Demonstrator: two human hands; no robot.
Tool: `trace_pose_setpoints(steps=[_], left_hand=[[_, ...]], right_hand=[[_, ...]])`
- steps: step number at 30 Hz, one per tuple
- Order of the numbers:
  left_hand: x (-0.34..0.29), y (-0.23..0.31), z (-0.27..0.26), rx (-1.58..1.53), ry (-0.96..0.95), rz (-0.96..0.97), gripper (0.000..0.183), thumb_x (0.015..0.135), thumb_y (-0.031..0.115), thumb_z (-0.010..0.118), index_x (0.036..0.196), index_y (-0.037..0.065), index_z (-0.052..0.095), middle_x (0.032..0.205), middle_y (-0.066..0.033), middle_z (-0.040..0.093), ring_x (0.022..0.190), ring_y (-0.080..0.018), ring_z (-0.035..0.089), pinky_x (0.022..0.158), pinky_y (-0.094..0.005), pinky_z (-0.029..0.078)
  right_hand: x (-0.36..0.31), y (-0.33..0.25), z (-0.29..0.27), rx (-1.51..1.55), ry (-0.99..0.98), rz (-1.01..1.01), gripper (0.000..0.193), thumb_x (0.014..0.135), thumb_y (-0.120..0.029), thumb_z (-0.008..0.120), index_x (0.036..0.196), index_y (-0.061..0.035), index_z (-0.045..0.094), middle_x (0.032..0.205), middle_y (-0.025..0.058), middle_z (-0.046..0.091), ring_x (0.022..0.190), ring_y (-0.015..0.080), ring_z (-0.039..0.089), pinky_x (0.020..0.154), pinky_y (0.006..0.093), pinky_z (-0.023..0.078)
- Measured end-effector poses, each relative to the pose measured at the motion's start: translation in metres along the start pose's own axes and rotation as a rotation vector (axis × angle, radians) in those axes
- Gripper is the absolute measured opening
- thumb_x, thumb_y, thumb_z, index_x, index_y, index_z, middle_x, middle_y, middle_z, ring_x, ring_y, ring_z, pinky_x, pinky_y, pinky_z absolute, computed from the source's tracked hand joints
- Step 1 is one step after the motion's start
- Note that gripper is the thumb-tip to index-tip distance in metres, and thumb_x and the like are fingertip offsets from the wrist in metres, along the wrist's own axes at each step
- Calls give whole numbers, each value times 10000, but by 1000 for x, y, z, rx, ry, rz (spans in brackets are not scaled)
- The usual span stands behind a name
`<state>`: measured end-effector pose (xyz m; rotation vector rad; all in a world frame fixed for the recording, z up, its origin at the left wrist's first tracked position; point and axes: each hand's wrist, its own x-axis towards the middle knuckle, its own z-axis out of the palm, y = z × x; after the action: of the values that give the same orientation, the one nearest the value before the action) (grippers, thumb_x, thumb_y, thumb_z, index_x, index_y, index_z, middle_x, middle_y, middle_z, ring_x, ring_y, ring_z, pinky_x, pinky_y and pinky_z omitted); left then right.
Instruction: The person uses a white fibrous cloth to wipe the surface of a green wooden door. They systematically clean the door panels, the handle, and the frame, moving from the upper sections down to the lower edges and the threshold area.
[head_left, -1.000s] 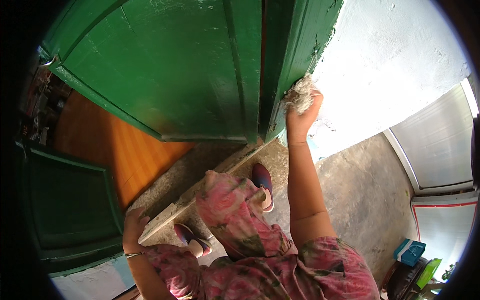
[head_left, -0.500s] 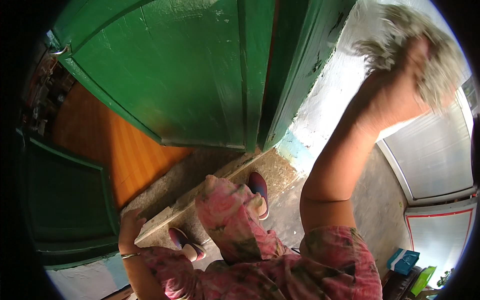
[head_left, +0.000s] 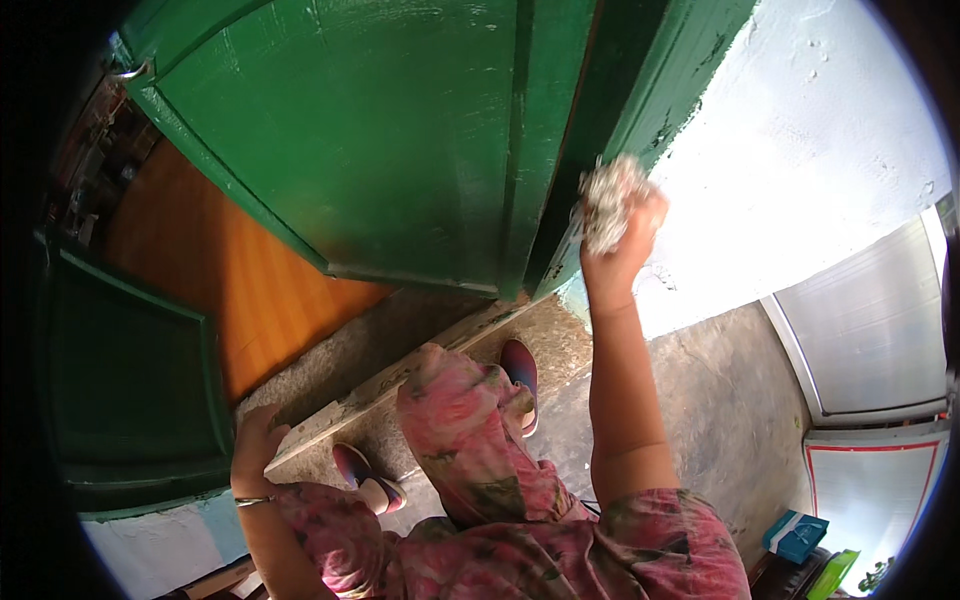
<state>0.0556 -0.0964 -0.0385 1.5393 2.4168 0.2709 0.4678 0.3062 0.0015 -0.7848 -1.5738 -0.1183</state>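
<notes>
My right hand (head_left: 632,240) is closed around a shaggy, grey-white rag (head_left: 612,195), slightly smeared by motion. It is at the green door frame (head_left: 645,110), where the wood meets the white wall (head_left: 800,150). Whether the rag touches the frame, I cannot tell for sure. A green door panel (head_left: 370,140) stands to the left of the rag. Low on the left, my left hand (head_left: 258,443) is beside the other dark green door leaf (head_left: 130,370), its thumb apart from the fingers and nothing seen in it. A bracelet (head_left: 252,501) circles that wrist.
A wooden threshold (head_left: 345,408) runs across the doorway in front of my feet. Beyond it lies an orange floor (head_left: 270,310). Concrete floor (head_left: 720,390) spreads to the right, with pale metallic panels (head_left: 870,320) and a blue box (head_left: 796,535) farther right.
My right hand has swept the rag down and left, from high against the white wall to the door frame. My left hand has barely moved. The view has shifted slightly.
</notes>
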Motion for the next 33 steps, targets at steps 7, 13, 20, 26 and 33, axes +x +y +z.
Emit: trace_pose_setpoints(steps=[7, 13, 20, 26, 33], left_hand=[[1, -4, 3, 0, 41, 28, 433, 736, 139, 758, 1138, 30, 639, 1116, -183, 637, 1063, -366, 569, 933, -417, 456], [5, -2, 8, -40, -56, -43, 426, 735, 151, 761, 1130, 41, 647, 1125, -179, 638, 1078, -365, 571, 950, -420, 450], [4, -11, 16, -77, -36, -2, 442, 723, 150, 774, 1135, 46, 649, 1135, -170, 640, 1075, -360, 581, 953, -416, 457], [5, -15, 17, -58, -77, -31, 450, 732, 147, 770, 1156, 54, 646, 1140, -174, 638, 1104, -359, 574, 970, -414, 451], [12, 6, 9, -100, -104, -119, 438, 749, 146, 753, 1160, 44, 640, 1133, -179, 642, 1083, -359, 582, 952, -413, 462]], right_hand=[[-117, 41, 16, 119, -121, 386, 338, 762, -73, 733, 1052, -31, 565, 1005, 168, 541, 990, 351, 536, 881, 398, 423], [30, -10, -13, 21, -50, -81, 384, 727, -11, 725, 1091, -15, 601, 1063, 177, 608, 983, 339, 596, 868, 383, 473], [216, -57, -32, -168, 350, -598, 482, 700, -31, 769, 1155, -88, 622, 1109, 115, 645, 1017, 311, 607, 896, 357, 484], [199, -94, -23, -555, -140, -672, 262, 732, -117, 595, 984, -73, 647, 1125, 114, 588, 1116, 342, 522, 934, 471, 407], [181, -62, -26, -467, -130, -781, 348, 699, -83, 607, 1046, -98, 636, 1173, 133, 578, 1151, 352, 499, 988, 507, 382]])
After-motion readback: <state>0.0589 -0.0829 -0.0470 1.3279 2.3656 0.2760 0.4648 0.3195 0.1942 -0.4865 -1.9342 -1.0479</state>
